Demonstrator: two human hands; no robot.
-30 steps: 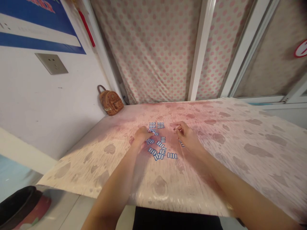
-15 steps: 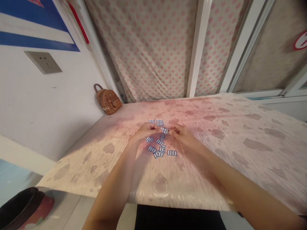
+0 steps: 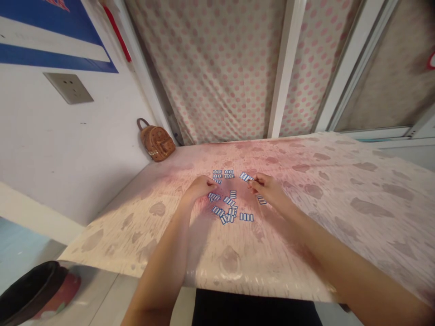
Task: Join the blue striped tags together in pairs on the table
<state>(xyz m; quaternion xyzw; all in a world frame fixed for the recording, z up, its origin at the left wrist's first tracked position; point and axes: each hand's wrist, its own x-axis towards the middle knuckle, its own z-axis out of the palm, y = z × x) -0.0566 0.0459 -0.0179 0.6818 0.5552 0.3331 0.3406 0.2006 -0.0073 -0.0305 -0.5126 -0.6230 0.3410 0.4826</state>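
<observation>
Small blue-edged cards with white stripes lie on the patterned tablecloth between my hands. My right hand (image 3: 267,186) pinches one striped card (image 3: 245,176) at its right end and keeps it tilted. Another striped card (image 3: 261,199) lies partly under that hand. My left hand (image 3: 201,186) is curled with thumb and fingertips close together, beside the small cards (image 3: 217,174) grouped at the far left. Whether anything is between its fingertips is too small to tell. Nearer me, several cards overlap in a loose pile (image 3: 231,214), with a separate card (image 3: 246,217) to its right.
The tablecloth (image 3: 340,217) has a leaf-like print and a glossy front edge. A brown mini backpack (image 3: 157,143) leans on the wall at the back left. A polka-dot curtain (image 3: 217,72) hangs behind the table. A dark-rimmed bin (image 3: 63,290) stands on the floor at left.
My hands have moved apart. The striped card between them has gone right and slightly away from me in my right hand. The view has shifted a little.
</observation>
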